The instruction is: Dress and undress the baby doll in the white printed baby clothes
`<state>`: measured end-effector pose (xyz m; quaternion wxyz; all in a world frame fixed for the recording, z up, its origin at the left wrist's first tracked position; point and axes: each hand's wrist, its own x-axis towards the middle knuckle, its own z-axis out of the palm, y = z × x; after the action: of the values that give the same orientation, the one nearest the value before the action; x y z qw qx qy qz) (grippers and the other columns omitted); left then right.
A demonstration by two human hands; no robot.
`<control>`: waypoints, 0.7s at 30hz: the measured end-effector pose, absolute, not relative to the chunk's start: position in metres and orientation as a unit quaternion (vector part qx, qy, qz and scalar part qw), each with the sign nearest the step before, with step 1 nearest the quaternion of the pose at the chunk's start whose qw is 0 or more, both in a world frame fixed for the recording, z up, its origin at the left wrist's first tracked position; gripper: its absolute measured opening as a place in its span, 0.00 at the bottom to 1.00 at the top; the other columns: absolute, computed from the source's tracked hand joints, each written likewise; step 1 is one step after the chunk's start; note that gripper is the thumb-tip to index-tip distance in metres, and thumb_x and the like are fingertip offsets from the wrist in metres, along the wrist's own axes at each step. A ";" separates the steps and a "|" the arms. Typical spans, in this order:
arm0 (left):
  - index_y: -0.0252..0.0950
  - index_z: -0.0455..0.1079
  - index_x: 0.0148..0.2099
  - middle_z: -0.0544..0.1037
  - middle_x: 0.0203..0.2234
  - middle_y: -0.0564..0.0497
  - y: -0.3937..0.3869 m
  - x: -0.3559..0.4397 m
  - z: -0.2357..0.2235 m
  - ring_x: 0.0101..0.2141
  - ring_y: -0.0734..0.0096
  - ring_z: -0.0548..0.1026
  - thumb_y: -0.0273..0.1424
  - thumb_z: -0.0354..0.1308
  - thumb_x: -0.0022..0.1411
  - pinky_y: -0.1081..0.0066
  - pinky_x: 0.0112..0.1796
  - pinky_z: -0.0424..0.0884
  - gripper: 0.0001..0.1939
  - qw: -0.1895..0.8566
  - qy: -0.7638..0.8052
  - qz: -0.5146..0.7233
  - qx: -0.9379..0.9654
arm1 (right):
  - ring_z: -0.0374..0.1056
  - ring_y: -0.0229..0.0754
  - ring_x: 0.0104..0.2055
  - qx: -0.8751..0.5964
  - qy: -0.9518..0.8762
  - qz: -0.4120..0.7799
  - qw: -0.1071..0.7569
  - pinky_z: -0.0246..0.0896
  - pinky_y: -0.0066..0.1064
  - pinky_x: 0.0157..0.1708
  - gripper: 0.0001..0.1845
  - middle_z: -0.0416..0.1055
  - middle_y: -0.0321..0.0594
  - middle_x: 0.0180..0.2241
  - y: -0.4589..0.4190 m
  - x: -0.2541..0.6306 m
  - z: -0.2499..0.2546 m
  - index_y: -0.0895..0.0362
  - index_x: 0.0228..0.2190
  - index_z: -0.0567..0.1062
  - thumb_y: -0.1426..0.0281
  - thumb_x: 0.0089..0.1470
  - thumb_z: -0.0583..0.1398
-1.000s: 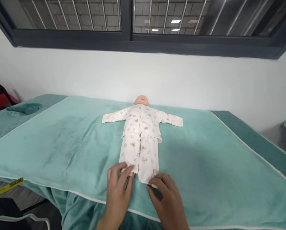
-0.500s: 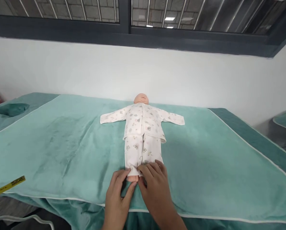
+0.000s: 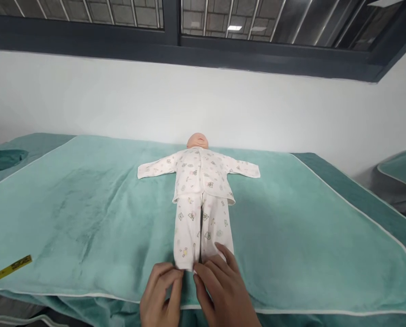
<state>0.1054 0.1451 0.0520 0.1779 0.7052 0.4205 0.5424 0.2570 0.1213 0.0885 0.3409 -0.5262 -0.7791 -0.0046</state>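
Note:
A baby doll [image 3: 198, 141] lies on its back, head toward the wall and arms spread. It wears a white patterned long-sleeved top [image 3: 189, 175] and matching trousers [image 3: 187, 234]. At the hem of the trouser leg on the left, my left hand [image 3: 161, 294] pinches the outer corner between thumb and fingers. My right hand [image 3: 223, 289] grips the inner corner of that same hem and partly covers the other leg's lower end. The doll's feet are out of sight under cloth and fingers.
A green plush cover [image 3: 311, 240] with white piping spreads under the doll, its front edge close to my wrists. A yellow measuring tape strip [image 3: 8, 270] lies at the left. Behind stand a white wall [image 3: 203, 102] and a dark window frame [image 3: 203, 47].
Both hands have drawn the trouser hem toward me, so the leg looks longer and straighter. The doll's foot, visible before below the hem, is now covered.

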 end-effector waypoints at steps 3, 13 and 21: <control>0.39 0.70 0.36 0.73 0.31 0.54 0.142 0.096 0.048 0.32 0.76 0.74 0.19 0.55 0.59 0.79 0.34 0.70 0.09 0.184 0.401 0.535 0.720 | 0.68 0.39 0.33 -0.506 -0.781 0.016 0.365 0.56 0.45 0.56 0.09 0.72 0.35 0.28 0.113 0.272 0.096 0.54 0.38 0.68 0.79 0.57 0.56; 0.40 0.73 0.50 0.69 0.58 0.48 0.243 0.122 0.087 0.60 0.62 0.64 0.39 0.51 0.66 0.63 0.58 0.64 0.16 0.319 0.520 0.518 0.599 | 0.55 0.49 0.64 -0.625 -0.610 0.107 0.476 0.56 0.46 0.59 0.27 0.60 0.44 0.62 0.196 0.340 0.110 0.49 0.59 0.62 0.57 0.61 0.54; 0.41 0.55 0.67 0.56 0.66 0.49 0.274 0.155 0.095 0.66 0.62 0.54 0.49 0.45 0.67 0.60 0.65 0.50 0.32 0.449 0.520 0.421 0.592 | 0.34 0.47 0.71 -0.639 -0.506 0.356 0.457 0.34 0.43 0.68 0.47 0.35 0.41 0.70 0.247 0.325 0.087 0.55 0.68 0.40 0.42 0.58 0.46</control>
<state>0.1547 0.2744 0.0951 0.4493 0.5923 0.5200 0.4207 0.3246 0.2466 0.0874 0.4570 -0.6393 -0.5055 0.3562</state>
